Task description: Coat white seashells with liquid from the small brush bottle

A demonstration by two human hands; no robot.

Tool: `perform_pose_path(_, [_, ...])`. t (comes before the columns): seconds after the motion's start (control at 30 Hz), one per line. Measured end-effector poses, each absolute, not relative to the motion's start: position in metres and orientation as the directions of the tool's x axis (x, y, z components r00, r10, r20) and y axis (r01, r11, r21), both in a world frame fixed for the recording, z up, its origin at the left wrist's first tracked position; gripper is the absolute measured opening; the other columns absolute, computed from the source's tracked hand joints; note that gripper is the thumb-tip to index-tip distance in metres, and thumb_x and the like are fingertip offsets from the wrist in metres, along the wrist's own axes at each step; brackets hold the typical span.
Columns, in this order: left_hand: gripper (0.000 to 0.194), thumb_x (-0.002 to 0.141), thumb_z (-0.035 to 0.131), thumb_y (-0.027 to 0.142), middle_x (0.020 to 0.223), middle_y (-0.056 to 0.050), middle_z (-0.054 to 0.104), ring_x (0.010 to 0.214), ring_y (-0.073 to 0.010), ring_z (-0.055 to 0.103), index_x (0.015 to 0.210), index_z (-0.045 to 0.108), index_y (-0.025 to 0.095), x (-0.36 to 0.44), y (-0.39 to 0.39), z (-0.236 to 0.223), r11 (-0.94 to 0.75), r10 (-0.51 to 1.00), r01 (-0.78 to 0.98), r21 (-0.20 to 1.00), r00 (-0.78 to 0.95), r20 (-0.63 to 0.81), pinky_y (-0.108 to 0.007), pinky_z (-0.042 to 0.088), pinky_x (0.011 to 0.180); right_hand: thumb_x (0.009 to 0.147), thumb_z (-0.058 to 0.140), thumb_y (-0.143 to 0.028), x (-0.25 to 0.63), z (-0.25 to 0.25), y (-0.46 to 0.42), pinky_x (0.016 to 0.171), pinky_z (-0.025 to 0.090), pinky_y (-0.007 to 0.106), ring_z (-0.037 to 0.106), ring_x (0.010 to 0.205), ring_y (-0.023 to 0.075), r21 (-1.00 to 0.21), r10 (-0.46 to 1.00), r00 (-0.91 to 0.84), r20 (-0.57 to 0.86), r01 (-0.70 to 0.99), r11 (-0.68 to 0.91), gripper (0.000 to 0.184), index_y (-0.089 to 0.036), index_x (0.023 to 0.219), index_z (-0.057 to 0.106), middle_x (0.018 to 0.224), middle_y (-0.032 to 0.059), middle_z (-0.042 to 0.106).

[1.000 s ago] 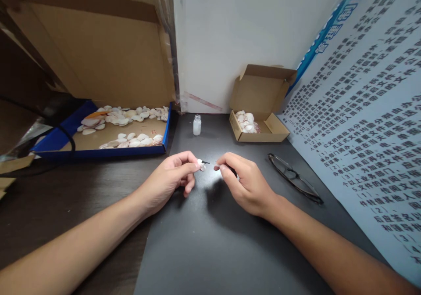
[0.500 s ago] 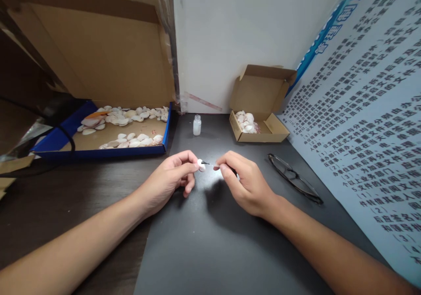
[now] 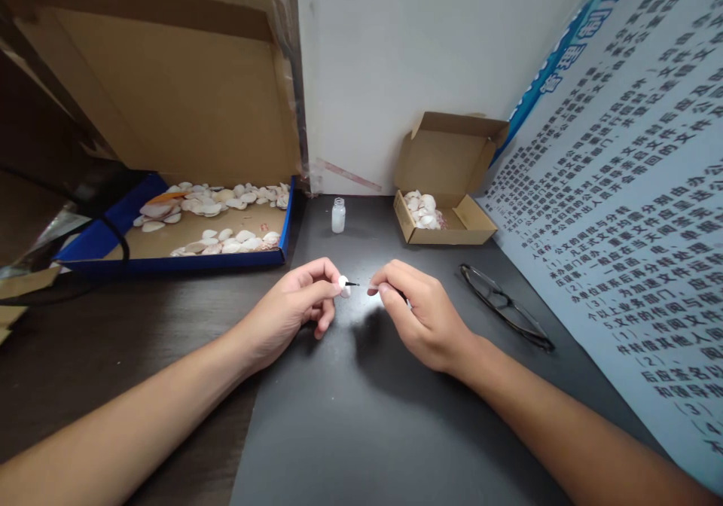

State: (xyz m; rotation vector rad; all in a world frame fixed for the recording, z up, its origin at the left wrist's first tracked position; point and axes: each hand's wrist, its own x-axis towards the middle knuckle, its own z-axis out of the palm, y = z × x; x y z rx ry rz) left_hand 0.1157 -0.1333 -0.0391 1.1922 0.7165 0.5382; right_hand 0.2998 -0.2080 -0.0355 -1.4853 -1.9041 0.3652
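White and small, the little shell point(image 3: 344, 288) is up over the middle of the bench point(image 3: 316, 431), at the fingertips of the left hand point(image 3: 299, 295). The thumb and first finger are clamped on its edge, and the other fingers curl loosely below, a bit apart. It looks like two white bits, but I cannot tell if they are one shell or two. The dark tip of a thin brush point(image 3: 351, 285) points at the shell and looks to touch it. The right hand point(image 3: 421, 314) has its thumb and first finger together, clamped on the brush, and its other fingers are tucked under, mostly out of sight. Past the hands, a small clear bottle point(image 3: 338, 217) stands upright on the bench with white stuff in it. Far to the left, a big blue box point(image 3: 169, 265) is open and has lots of shells point(image 3: 237, 244) in two messy rows. One shell near its left end is orange. Behind the right hand, a small brown box point(image 3: 452, 236) is open too, with a heap of white shells point(image 3: 423, 211) in its left side. Black glasses point(image 3: 505, 306) lie on the bench, just right of the right hand, next to a big sheet with writing point(image 3: 626, 212).
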Motion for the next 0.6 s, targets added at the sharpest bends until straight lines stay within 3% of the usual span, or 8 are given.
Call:
perform_pose_path(0.33, [0.014, 0.080, 0.060, 0.028, 0.051, 0.006, 0.044, 0.045, -0.0076, 0.041, 0.078, 0.049, 0.019, 0.1155, -0.1325, -0.0392, 0.290, 0.707, 0.001, 0.957, 0.674, -0.215, -0.016, 0.036, 0.042, 0.093, 0.038, -0.019, 0.3005, -0.0367, -0.2058, 0.070, 0.035, 0.027, 0.051, 0.074, 0.0128, -0.573, 0.961, -0.127, 0.245, 0.781, 0.249, 0.019, -0.018, 0.082, 0.054, 0.080, 0.0007, 0.057])
perform_pose_path(0.6, [0.014, 0.081, 0.058, 0.028, 0.051, 0.005, 0.044, 0.044, -0.0075, 0.041, 0.078, 0.049, 0.019, 0.1153, -0.1324, -0.0404, 0.289, 0.704, 0.007, 0.957, 0.676, -0.217, -0.016, 0.036, 0.042, 0.087, 0.040, -0.016, 0.3001, -0.0345, -0.2089, 0.068, 0.035, 0.026, 0.049, 0.069, 0.0116, -0.608, 0.946, -0.137, 0.295, 0.736, 0.297, 0.015, -0.017, 0.080, 0.054, 0.077, 0.0004, 0.055])
